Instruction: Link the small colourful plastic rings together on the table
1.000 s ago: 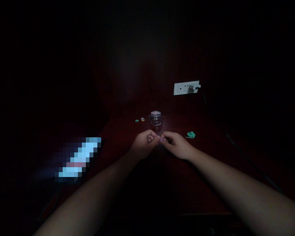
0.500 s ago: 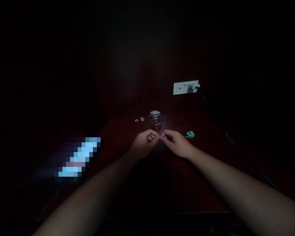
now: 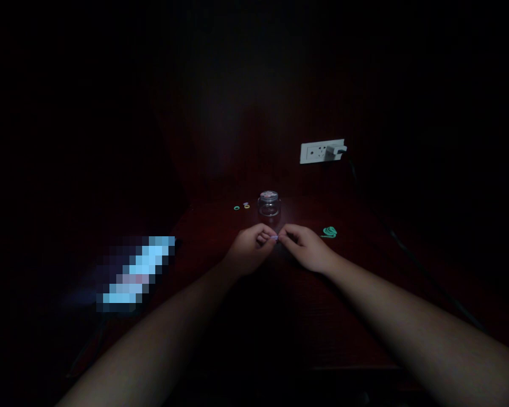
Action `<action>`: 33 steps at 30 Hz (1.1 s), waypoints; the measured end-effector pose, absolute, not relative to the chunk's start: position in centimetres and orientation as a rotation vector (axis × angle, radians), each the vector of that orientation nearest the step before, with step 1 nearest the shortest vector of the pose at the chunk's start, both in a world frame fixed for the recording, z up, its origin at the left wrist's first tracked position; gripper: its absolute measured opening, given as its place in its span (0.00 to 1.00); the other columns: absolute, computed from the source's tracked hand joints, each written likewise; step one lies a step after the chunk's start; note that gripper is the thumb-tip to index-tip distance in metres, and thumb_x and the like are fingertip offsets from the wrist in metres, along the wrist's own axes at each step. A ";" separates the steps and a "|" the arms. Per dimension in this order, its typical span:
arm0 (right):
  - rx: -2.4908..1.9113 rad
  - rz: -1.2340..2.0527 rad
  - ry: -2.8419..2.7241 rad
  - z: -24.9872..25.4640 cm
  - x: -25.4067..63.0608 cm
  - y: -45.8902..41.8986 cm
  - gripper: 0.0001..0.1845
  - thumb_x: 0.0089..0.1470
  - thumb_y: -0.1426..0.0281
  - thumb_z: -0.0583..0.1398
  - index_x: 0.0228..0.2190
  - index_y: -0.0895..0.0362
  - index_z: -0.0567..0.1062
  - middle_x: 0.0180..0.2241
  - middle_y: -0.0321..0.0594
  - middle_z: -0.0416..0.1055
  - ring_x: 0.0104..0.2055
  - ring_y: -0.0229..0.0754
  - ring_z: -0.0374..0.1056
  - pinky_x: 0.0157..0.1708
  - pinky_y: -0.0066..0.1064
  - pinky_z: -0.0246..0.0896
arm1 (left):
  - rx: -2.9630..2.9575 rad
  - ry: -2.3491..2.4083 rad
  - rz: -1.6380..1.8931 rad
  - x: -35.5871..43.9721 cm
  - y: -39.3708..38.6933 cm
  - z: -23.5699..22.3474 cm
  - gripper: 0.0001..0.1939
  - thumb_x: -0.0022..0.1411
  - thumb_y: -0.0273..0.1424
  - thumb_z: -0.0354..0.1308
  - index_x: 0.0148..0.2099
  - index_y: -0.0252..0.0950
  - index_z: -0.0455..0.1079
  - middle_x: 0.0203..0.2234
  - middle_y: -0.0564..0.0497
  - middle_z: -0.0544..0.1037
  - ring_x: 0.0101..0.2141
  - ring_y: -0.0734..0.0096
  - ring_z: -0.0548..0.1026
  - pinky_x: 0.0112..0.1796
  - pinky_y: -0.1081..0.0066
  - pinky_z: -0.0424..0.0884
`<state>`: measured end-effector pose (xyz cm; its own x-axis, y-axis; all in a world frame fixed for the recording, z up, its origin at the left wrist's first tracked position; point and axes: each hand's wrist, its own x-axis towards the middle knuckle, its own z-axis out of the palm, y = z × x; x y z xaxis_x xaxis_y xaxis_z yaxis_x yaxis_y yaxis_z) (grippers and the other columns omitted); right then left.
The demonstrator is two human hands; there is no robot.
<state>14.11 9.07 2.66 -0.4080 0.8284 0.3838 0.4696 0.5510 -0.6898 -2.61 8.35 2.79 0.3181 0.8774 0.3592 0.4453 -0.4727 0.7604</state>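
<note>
My left hand [image 3: 251, 249] and my right hand [image 3: 305, 247] meet fingertip to fingertip over the dark red table. Both are closed in a pinch on a small pale purple piece [image 3: 275, 238], too small to name surely. Just behind them stands a clear jar [image 3: 270, 210] with a patterned lid. A bright green coiled cord [image 3: 330, 232] lies to the right of my right hand. Farther back on the left are a green ring [image 3: 236, 208], a yellow ring [image 3: 246, 207] and a small pale purple bit [image 3: 245, 203].
A white wall socket [image 3: 322, 151] with a plug in it is at the back right. A dark cable [image 3: 401, 243] runs down the right side. At left lies a bright, pixelated screen [image 3: 139, 274]. Most surroundings are very dark.
The fingertips have parted slightly, and more of the pale purple piece shows between them. The rest of the scene has shifted only a little in view.
</note>
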 end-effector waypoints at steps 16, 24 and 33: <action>-1.000 0.624 -1.990 2.9 14.2 8.9 0.08 0.51 0.66 0.52 0.29 0.58 0.66 0.23 0.34 0.64 0.25 0.34 0.57 0.25 0.25 0.51 | 1.960 1.105 1.078 -2.7 8.6 2.7 0.11 0.56 0.35 0.52 0.36 0.32 0.68 0.30 0.48 0.76 0.30 0.74 0.73 0.31 0.75 0.68; -1.022 0.638 -2.033 2.5 14.1 9.1 0.06 0.50 0.68 0.52 0.25 0.58 0.65 0.21 0.33 0.61 0.22 0.32 0.55 0.21 0.24 0.49 | 1.948 1.156 1.093 -2.6 8.5 2.6 0.10 0.55 0.35 0.53 0.34 0.32 0.68 0.27 0.50 0.74 0.26 0.77 0.70 0.27 0.78 0.65; -1.039 0.618 -2.041 2.7 14.1 9.0 0.09 0.50 0.66 0.52 0.24 0.59 0.65 0.19 0.32 0.59 0.21 0.32 0.54 0.21 0.24 0.47 | 1.991 1.141 1.100 -2.5 8.4 3.0 0.09 0.55 0.33 0.52 0.36 0.33 0.67 0.26 0.51 0.71 0.26 0.78 0.68 0.26 0.79 0.63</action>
<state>14.15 8.98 2.70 -0.3885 0.8289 0.4025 0.4666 0.5537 -0.6898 -2.55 8.36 2.99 0.2912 0.8838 0.3662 0.3979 -0.4600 0.7938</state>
